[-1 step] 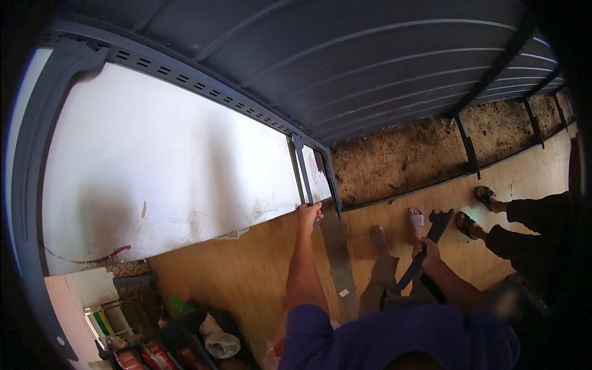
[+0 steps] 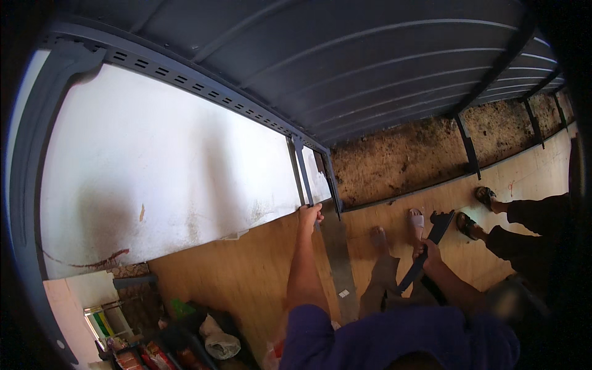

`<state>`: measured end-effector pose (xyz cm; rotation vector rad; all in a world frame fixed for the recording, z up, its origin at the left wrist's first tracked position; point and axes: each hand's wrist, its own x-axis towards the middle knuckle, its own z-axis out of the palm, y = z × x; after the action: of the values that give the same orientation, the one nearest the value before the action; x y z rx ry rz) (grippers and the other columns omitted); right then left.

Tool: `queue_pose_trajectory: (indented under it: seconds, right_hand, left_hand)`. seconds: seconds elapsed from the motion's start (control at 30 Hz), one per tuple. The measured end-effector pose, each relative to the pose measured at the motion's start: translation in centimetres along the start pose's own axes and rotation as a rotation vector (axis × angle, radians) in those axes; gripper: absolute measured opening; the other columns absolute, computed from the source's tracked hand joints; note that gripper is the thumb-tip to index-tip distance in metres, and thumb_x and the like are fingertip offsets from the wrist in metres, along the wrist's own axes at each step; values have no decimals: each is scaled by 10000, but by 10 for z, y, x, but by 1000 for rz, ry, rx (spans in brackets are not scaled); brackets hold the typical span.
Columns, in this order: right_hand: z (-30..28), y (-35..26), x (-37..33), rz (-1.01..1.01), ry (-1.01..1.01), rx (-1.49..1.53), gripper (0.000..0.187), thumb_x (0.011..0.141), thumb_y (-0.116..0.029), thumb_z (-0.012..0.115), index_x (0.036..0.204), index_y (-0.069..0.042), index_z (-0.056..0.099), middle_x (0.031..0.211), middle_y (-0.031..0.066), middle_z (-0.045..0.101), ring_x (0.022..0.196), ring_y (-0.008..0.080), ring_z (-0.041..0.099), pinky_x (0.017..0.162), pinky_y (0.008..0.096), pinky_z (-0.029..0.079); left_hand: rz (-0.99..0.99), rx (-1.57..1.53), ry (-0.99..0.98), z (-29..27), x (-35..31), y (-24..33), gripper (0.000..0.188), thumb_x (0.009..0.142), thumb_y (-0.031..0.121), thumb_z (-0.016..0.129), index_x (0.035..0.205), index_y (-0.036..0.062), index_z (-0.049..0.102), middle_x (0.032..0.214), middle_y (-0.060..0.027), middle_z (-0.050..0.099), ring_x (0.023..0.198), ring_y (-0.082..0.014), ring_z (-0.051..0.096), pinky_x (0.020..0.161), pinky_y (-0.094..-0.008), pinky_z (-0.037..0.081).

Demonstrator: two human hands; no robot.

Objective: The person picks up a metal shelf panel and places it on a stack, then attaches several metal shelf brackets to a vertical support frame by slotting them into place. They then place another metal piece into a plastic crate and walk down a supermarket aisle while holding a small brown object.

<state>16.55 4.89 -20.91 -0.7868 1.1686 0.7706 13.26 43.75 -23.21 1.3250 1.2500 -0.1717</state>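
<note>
While the left hand [image 2: 311, 214] grasps a thin dark post [image 2: 304, 168] before the white wall [image 2: 166, 154], the right hand [image 2: 430, 251] grips a dark bar [image 2: 437, 233] | post: below a slotted rail [image 2: 213, 94] | bar: slanted above wooden floor [image 2: 259, 268], upper end beside another person's sandal [image 2: 467, 226]

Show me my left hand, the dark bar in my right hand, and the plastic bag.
Left hand [image 2: 311, 214]: head view, middle of the hand.
Dark bar [image 2: 438, 232]: head view, its flat upper stretch.
Plastic bag [image 2: 222, 347]: head view, its bulging lower part.
</note>
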Motion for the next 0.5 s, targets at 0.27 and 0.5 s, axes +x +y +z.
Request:
queue_pose_trajectory:
  seconds: [0.27, 0.5]
  right_hand:
    - [2, -7, -9, 4, 39, -22, 187, 747, -157, 432, 575, -106, 380, 481, 4, 351, 398, 130, 343, 395, 272, 316]
    - [-1, -9, 0, 81, 6, -46, 194, 758, -162, 439, 584, -113, 371, 499, 3, 338, 419, 125, 334, 420, 277, 318]
  left_hand:
    - [264, 95, 365, 16, 35, -43, 281, 725, 212, 528, 521, 76, 392, 412, 14, 332, 286, -112, 311, 256, -261, 223]
    - [239, 87, 360, 17, 15, -42, 274, 729, 198, 520, 551, 10, 434, 420, -41, 376, 350, -150, 372, 340, -314, 282]
